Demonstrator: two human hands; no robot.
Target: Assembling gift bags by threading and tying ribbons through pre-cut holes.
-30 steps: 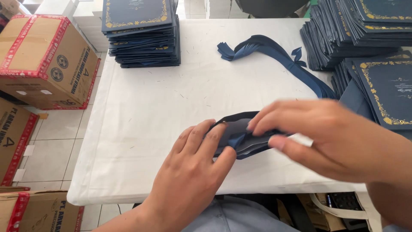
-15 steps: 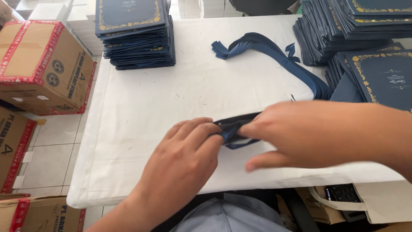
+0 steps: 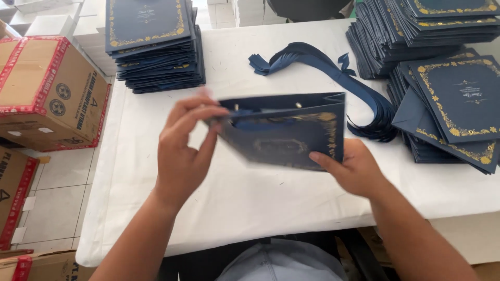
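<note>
Two hands hold one navy paper bag (image 3: 291,132) with gold print above the white surface (image 3: 271,192). The left hand (image 3: 185,151) pinches its top left corner; the right hand (image 3: 354,169) supports the lower right edge. A ribbon handle sits at the bag's open mouth; what lies deeper inside cannot be seen. Flat navy bags are stacked at the far left (image 3: 153,44) and right (image 3: 442,67), with loose ribbons (image 3: 333,78) between them. Cardboard boxes (image 3: 44,91) stand on the floor.
</note>
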